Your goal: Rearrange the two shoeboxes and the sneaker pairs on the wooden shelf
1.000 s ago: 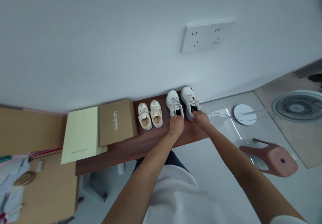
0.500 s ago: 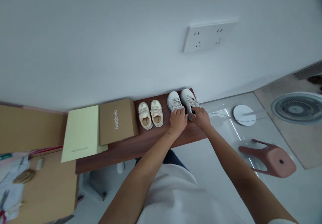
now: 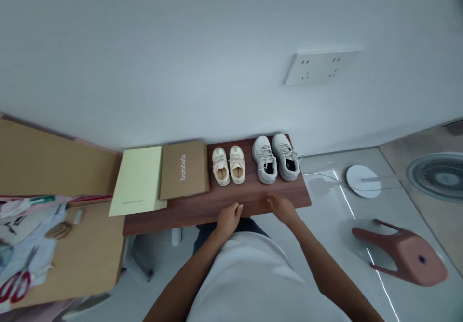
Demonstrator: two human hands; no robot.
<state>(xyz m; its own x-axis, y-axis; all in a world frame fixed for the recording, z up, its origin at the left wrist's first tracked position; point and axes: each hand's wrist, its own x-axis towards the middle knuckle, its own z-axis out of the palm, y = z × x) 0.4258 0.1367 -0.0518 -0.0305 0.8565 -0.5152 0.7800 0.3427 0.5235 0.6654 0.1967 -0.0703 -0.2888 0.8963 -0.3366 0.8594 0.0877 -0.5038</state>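
Note:
A pair of white laced sneakers point(image 3: 275, 157) stands side by side at the right end of a dark wooden table point(image 3: 217, 201), toes toward the wall. Left of them sits a smaller cream pair of shoes point(image 3: 228, 165). My left hand point(image 3: 229, 218) hovers at the table's front edge with its fingers loosely curled and nothing in it. My right hand point(image 3: 282, 208) is beside it over the front edge, fingers extended and empty. Both hands are well short of the shoes.
A brown "balabala" shoebox point(image 3: 184, 169) and a pale yellow lid point(image 3: 139, 181) lie left of the shoes. A cardboard surface with papers and red scissors point(image 3: 14, 286) is at lower left. A pink stool point(image 3: 403, 257), a white round base point(image 3: 361, 181) and a fan point(image 3: 439, 176) stand on the floor at right.
Both hands let go of the white sneakers and drew back to the table's front edge. The sneakers stay against the wall. The camera view shifted so the table sits further right and lower.

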